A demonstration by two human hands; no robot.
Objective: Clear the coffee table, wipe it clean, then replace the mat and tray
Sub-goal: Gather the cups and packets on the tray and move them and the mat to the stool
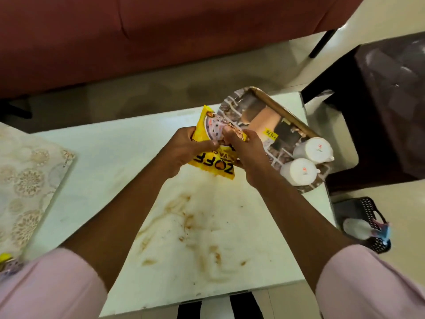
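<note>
A patterned mat (27,180) lies at the stained coffee table's (110,157) left edge as left hand (184,150) and right hand (248,153) both clutch a yellow snack packet (212,164), seemingly crumpling it for disposal; the tray (264,107) holding two white mugs (305,162) sits at right.

Sofa (142,42): dark red, along the far side. Dark chair (388,116): at right, shiny wrapped seat. Black perforated basket (370,226): on the floor (391,268) at lower right, holding a white object and something blue. Striped rug (220,306): bottom edge.
</note>
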